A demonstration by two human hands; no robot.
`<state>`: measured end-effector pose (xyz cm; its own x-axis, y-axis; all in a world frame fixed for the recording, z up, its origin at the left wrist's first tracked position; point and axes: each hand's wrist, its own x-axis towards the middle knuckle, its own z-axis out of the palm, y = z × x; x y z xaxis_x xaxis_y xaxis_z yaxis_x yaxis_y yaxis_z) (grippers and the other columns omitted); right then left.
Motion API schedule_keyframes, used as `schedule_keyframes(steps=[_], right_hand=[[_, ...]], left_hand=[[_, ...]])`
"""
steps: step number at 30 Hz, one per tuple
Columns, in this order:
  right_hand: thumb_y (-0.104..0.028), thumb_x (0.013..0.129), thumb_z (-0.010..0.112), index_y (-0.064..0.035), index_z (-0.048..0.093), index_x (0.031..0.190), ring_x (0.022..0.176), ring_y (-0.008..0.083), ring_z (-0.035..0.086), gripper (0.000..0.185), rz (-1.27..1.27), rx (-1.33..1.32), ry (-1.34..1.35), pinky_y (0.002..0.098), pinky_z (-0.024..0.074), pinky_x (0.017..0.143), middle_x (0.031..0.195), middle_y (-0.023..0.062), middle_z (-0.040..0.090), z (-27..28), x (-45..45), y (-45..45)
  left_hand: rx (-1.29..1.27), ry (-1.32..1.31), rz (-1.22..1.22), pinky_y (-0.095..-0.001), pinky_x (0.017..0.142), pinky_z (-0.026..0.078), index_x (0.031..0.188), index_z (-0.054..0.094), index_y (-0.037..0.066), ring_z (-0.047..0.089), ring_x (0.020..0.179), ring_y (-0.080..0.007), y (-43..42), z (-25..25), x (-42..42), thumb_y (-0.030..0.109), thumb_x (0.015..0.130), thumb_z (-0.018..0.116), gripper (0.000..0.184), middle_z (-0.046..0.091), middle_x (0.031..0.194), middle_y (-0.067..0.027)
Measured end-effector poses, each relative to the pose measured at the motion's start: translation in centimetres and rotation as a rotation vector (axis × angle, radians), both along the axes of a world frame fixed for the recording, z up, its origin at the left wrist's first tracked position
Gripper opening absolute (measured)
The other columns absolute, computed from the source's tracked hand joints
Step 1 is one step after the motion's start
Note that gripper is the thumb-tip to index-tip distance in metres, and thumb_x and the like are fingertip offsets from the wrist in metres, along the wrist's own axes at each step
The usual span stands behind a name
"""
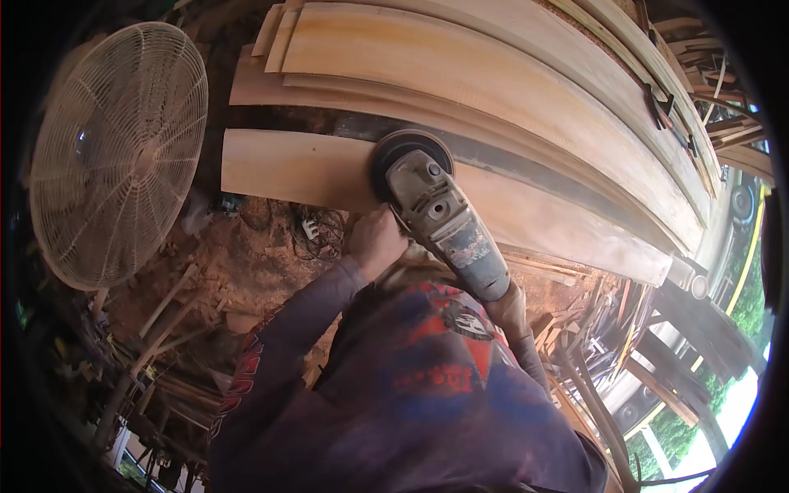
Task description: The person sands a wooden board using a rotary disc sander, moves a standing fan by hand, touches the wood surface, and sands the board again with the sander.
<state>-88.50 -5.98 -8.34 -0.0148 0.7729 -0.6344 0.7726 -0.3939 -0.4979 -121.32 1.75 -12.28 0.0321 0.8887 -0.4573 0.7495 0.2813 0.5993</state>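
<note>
A worn grey disc sander (450, 222) lies across the front wooden board (542, 205), its round black disc (385, 161) over the board's left part. My left hand (378, 242) is closed at the tool's side, just behind the disc; the side handle it wraps is mostly hidden. At the tool's rear end, my right hand (508, 308) grips the body, with most of its fingers hidden beneath. The board is long and pale, with a darker patch beside the disc. I cannot tell if the disc is spinning.
Beyond the front board, several wide planks (460, 53) lie stacked on the dark bench (329, 123). A large caged fan (123, 156) stands at the left. Below are sawdust, a white plug with tangled cords (310, 228), and wood offcuts (575, 329) at the right.
</note>
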Motion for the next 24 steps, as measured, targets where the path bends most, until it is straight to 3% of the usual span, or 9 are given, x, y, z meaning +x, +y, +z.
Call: schedule_keyframes(steps=[2,10,12,13,14,17,22,24], right_hand=[[-0.028,0.078,0.083,0.0014,0.068,0.120,0.106,0.0381,0.073,0.054,-0.065,0.067,0.017,0.0424,0.0585,0.083,0.104,0.0271,0.074,0.1,2.4,-1.2],[-0.023,0.081,0.080,0.0069,0.071,0.113,0.106,0.0288,0.074,0.045,-0.262,0.035,-0.058,0.0390,0.0575,0.083,0.103,0.0255,0.076,1.5,9.8,-6.3],[-0.023,0.080,0.083,0.0067,0.073,0.103,0.102,0.0238,0.074,0.039,-0.314,-0.020,-0.108,0.0372,0.0570,0.083,0.104,0.0197,0.078,1.7,11.0,-7.2],[-0.024,0.078,0.083,0.0082,0.073,0.101,0.089,0.0203,0.074,0.041,-0.337,0.034,-0.110,0.0372,0.0567,0.075,0.095,0.0171,0.077,1.0,11.9,-8.3],[-0.024,0.078,0.083,0.0082,0.073,0.101,0.089,0.0203,0.074,0.041,-0.337,0.035,-0.106,0.0372,0.0567,0.075,0.095,0.0171,0.077,0.6,12.8,-9.2],[-0.025,0.072,0.084,0.0096,0.072,0.096,0.067,0.0131,0.060,0.044,-0.487,0.028,-0.109,0.0364,0.0516,0.060,0.074,0.0076,0.067,0.3,14.2,-10.4],[-0.025,0.072,0.083,0.0104,0.072,0.098,0.072,0.0169,0.066,0.045,-0.525,-0.072,-0.203,0.0372,0.0543,0.066,0.081,0.0115,0.072,0.4,15.1,-11.0],[-0.032,0.075,0.084,0.0069,0.073,0.106,0.105,0.0325,0.074,0.051,-0.402,-0.029,-0.186,0.0403,0.0570,0.082,0.100,0.0277,0.075,2.2,13.0,-9.5]], left_hand=[[-0.058,-0.057,-0.026,-0.0531,0.082,0.054,0.103,0.065,-0.001,0.068,0.092,-0.0453,0.3,0.0,3.0,0.021,0.078,0.075,0.034,0.071,0.096,-0.0265],[-0.007,-0.082,-0.293,-0.0468,0.076,0.058,0.093,0.064,-0.005,0.073,0.085,-0.0395,1.6,1.3,14.2,0.014,0.075,0.072,0.028,0.071,0.088,-0.0241],[0.080,-0.074,-0.337,-0.0444,0.074,0.059,0.090,0.066,-0.005,0.074,0.083,-0.0375,1.1,0.1,16.8,0.015,0.077,0.072,0.025,0.072,0.086,-0.0227],[0.113,-0.098,-0.354,-0.0446,0.073,0.060,0.090,0.066,-0.005,0.074,0.082,-0.0374,1.1,-0.4,18.0,0.016,0.078,0.072,0.025,0.073,0.087,-0.0229],[0.146,-0.122,-0.370,-0.0448,0.072,0.060,0.089,0.066,-0.005,0.074,0.081,-0.0372,1.3,-0.6,19.2,0.017,0.079,0.072,0.024,0.073,0.087,-0.0230],[0.104,-0.093,-0.422,-0.0436,0.073,0.062,0.093,0.068,-0.004,0.076,0.085,-0.0351,3.0,0.8,22.0,0.024,0.078,0.080,0.033,0.074,0.090,-0.0210],[0.139,-0.115,-0.462,-0.0443,0.073,0.061,0.094,0.068,-0.004,0.076,0.085,-0.0363,2.0,-1.1,23.0,0.028,0.078,0.082,0.038,0.074,0.092,-0.0232],[0.113,-0.132,-0.446,-0.0444,0.073,0.061,0.095,0.068,-0.004,0.076,0.086,-0.0366,1.3,-0.3,20.6,0.028,0.078,0.082,0.038,0.074,0.093,-0.0239]])
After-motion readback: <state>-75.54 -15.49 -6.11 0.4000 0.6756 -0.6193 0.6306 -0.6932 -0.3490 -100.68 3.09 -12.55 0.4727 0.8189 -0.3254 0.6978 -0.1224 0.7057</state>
